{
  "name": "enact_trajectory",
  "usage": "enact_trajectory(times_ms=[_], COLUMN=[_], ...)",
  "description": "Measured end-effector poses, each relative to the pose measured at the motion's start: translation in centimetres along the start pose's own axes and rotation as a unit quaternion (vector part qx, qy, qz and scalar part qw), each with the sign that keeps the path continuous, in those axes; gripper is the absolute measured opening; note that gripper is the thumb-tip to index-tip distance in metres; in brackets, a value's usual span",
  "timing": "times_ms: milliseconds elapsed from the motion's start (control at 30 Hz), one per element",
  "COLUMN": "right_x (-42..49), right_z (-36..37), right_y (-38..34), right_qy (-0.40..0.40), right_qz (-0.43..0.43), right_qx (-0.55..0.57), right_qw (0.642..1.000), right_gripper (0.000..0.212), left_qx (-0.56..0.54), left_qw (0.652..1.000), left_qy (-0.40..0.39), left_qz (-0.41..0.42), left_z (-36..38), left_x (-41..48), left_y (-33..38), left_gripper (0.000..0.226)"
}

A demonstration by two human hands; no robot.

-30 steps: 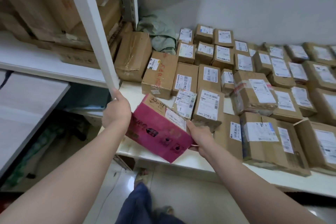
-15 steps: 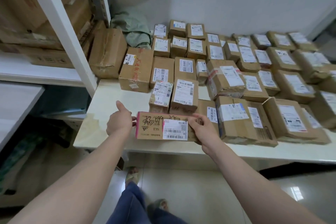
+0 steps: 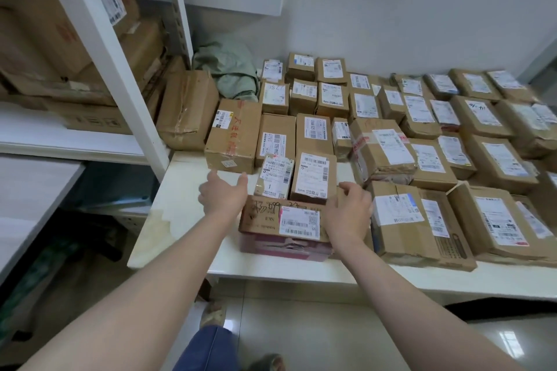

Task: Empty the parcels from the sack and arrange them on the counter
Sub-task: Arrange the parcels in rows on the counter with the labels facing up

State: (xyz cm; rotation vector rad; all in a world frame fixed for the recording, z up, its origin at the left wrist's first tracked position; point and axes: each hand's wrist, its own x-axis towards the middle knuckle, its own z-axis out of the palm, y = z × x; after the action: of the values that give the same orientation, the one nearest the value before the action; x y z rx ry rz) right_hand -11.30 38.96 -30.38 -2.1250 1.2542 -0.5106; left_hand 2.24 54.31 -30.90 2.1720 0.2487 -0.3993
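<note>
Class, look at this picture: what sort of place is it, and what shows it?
Probably a parcel depot or storeroom: labelled cardboard parcels lie in rows on a white counter, beside shelving stacked with larger boxes.

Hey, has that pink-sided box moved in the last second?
Yes. The pink-sided box dropped from a tilt over the counter edge and now lies flat on it, label up, in front of two small parcels.

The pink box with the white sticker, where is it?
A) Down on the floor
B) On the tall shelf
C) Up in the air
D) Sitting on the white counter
D: the pink box sits flat on the white counter near its front edge, the left hand beside one end and the right hand on the other.
</note>
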Motion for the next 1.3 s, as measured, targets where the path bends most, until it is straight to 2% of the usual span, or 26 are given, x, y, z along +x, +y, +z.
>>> enact_trajectory(times_ms=[100, 233, 433, 600, 700, 800, 900, 1067, 1200, 1267, 1300], right_x=[1.4, 3.5, 6.0, 8.2, 9.0, 9.5, 9.8, 9.7, 9.1, 8.4, 7.9], right_z=[1.0, 4.4, 11.5, 14.9, 15.8, 16.2, 16.2, 15.7, 14.9, 14.5, 14.2], right_y=[-2.9, -7.6, -12.7, -14.2, -14.1, -13.8, -13.7, -14.1, -14.3, -14.1, -14.1], right_qy=[-0.001, -0.071, -0.177, -0.194, -0.199, -0.197, -0.200, -0.208, -0.200, -0.197, -0.199], right_qz=[-0.088, -0.127, -0.124, -0.095, -0.074, -0.057, -0.057, -0.067, -0.093, -0.103, -0.096], right_qx=[0.041, 0.059, 0.033, 0.043, 0.049, 0.053, 0.053, 0.078, 0.084, 0.089, 0.097], right_qw=[0.995, 0.988, 0.976, 0.976, 0.976, 0.977, 0.977, 0.973, 0.972, 0.971, 0.970], right_gripper=[0.023, 0.022, 0.028, 0.027, 0.028, 0.027, 0.028, 0.028, 0.028, 0.028, 0.028], left_qx=[0.038, 0.104, 0.178, 0.239, 0.263, 0.254, 0.252, 0.215, 0.168, 0.145, 0.103], left_qw=[0.998, 0.990, 0.978, 0.969, 0.963, 0.961, 0.960, 0.935, 0.922, 0.924, 0.939], left_qy=[0.041, 0.078, 0.066, 0.045, 0.063, 0.104, 0.122, 0.233, 0.278, 0.266, 0.236], left_qz=[0.019, 0.052, 0.091, 0.033, 0.014, 0.007, 0.009, 0.159, 0.211, 0.233, 0.230], left_z=[-2.1, -4.2, -5.6, -5.1, -4.4, -4.0, -4.5, -5.9, -7.3, -7.7, -7.6], left_x=[3.1, 8.0, 16.4, 22.5, 24.1, 24.4, 24.0, 20.2, 16.4, 14.1, 13.4], left_y=[1.7, 3.5, 7.0, 8.2, 8.0, 8.3, 9.2, 10.7, 11.6, 11.4, 11.1], left_gripper=[0.085, 0.091, 0.098, 0.121, 0.130, 0.126, 0.133, 0.113, 0.112, 0.110, 0.110])
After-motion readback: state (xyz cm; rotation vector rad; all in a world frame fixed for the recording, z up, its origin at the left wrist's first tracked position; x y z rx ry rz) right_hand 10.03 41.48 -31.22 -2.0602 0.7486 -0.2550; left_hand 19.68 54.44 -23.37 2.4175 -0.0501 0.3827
